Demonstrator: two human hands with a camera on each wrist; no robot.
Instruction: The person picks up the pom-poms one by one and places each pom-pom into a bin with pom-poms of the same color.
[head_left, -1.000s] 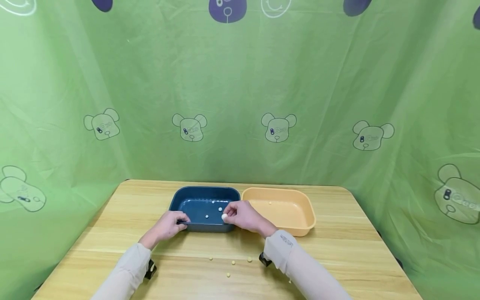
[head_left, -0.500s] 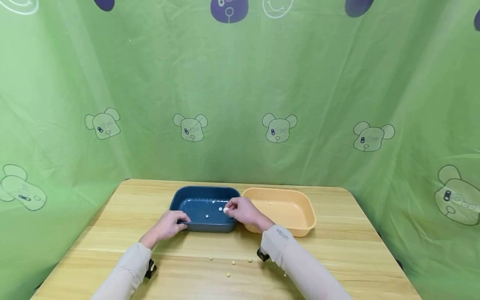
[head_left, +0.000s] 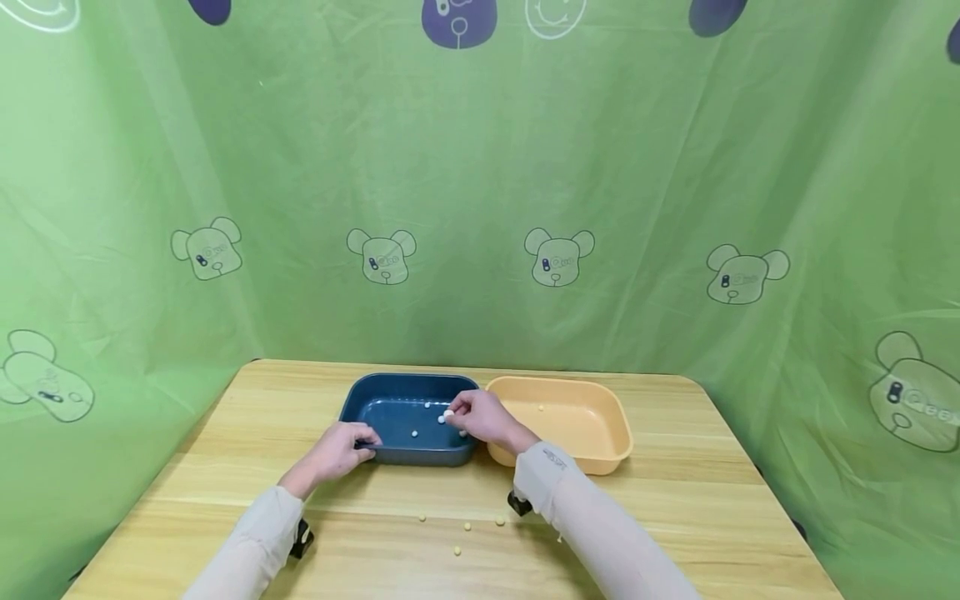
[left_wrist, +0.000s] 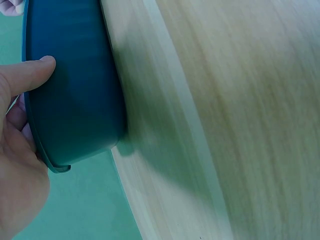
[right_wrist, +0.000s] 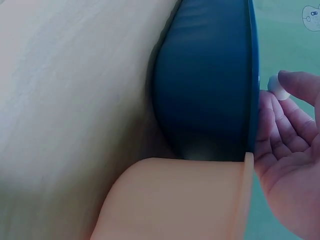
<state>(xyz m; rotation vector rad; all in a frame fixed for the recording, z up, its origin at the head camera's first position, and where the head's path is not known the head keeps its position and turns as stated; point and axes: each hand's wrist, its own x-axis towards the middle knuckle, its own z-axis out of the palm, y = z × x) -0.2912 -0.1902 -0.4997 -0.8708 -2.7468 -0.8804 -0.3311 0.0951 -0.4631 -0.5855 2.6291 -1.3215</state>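
Note:
My left hand [head_left: 339, 450] grips the near left rim of the dark blue basin [head_left: 412, 456]; in the left wrist view the thumb lies on its outer wall [left_wrist: 75, 95] and the fingers go behind the rim. Over the basin's right part, my right hand [head_left: 483, 417] pinches a small white ball [right_wrist: 278, 87] between thumb and fingers. Inside the basin lie several smaller white balls, one of them [head_left: 415, 433] near the middle. The right hand partly hides the basin's right end.
An orange basin [head_left: 600, 464] stands against the blue one's right side, with a small pale ball [head_left: 541, 408] in it. Several yellowish balls, such as one small ball [head_left: 457, 551], lie on the wooden table [head_left: 360, 550] in front. A green curtain [head_left: 465, 317] hangs behind.
My right hand has moved slightly up and away over the blue basin with the white ball. A ball at the basin's right end now shows below it. The left hand stays in place.

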